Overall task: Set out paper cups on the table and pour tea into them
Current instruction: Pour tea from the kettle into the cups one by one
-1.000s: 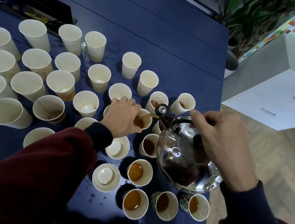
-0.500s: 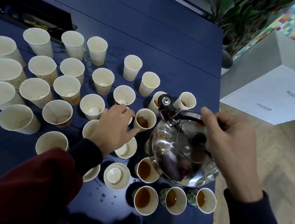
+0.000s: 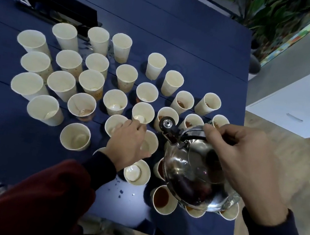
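Pouring round in progress, kettle between cups.

The right hand (image 3: 244,165) is gripping the handle of the steel kettle (image 3: 196,171), holding it above the filled cups at the tabletop (image 3: 165,26) corner. The left hand (image 3: 127,143) is resting, fingers curled, on an empty cup (image 3: 148,143), seemingly steadying it. Next, the spout needs lining up over that cup.

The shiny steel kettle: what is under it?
Under the shiny steel kettle stand white paper cups on the blue table; one brown-filled cup shows fully, others only as rims. Their contents beneath the kettle are covered.
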Tool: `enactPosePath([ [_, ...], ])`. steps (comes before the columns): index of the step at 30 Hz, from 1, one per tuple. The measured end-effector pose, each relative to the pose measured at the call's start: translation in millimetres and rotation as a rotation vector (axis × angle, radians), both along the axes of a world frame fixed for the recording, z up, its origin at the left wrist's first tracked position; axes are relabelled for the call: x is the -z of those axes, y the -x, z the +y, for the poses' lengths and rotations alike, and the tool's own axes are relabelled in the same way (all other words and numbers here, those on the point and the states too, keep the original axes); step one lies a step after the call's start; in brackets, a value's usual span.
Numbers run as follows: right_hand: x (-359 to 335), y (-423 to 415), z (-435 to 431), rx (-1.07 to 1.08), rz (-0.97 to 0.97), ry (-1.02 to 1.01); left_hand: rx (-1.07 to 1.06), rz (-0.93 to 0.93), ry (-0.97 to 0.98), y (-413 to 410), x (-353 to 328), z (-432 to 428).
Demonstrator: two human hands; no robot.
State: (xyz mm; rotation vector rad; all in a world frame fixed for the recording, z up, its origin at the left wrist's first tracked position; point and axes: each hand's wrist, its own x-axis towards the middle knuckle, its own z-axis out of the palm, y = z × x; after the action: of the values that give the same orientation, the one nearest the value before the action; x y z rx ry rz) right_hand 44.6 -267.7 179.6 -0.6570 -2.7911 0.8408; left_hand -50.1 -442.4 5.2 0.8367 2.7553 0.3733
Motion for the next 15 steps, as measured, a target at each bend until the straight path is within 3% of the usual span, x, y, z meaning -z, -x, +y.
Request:
enactPosePath([
  [8, 5, -3, -6, -0.083, -0.072, -0.025, -0.001, 0.008, 0.017, -8, 3, 8],
  [15, 13, 1, -4, -0.117, -0.100, -0.082, -0.047, -0.011, -0.109, -1, 9, 7],
])
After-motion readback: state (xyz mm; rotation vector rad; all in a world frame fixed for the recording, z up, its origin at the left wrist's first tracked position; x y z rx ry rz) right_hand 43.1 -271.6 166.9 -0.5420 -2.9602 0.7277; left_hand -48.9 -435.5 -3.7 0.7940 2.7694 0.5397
